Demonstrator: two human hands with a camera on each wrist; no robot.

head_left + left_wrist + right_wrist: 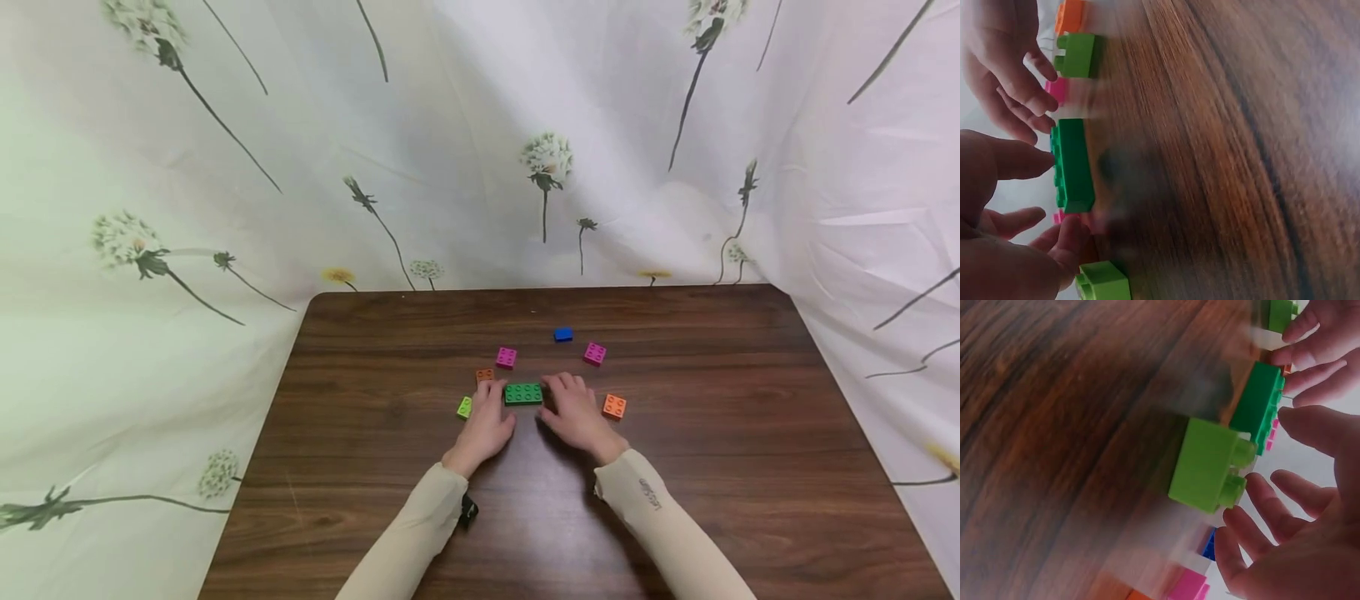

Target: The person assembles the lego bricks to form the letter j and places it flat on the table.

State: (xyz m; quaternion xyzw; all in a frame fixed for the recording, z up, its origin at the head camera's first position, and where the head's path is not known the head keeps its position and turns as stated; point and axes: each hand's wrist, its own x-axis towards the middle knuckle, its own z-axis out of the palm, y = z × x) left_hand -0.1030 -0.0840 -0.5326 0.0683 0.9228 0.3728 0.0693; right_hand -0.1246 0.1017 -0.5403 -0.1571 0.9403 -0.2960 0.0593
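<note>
Dark-green brick (pixel 522 395) blocks gap between hands (pixel 486 425) (pixel 576 414); room right of orange brick (pixel 614 407).

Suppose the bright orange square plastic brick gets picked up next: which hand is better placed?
Probably the right hand: in the head view, the bright orange brick lies just off its outer side, while the left hand is farther away, beyond the long green plastic brick.

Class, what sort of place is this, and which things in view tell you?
Probably an indoor tabletop play or work area: a dark wood-grain table, colourful toy bricks on it, and a dandelion-print cloth hanging behind.
</note>
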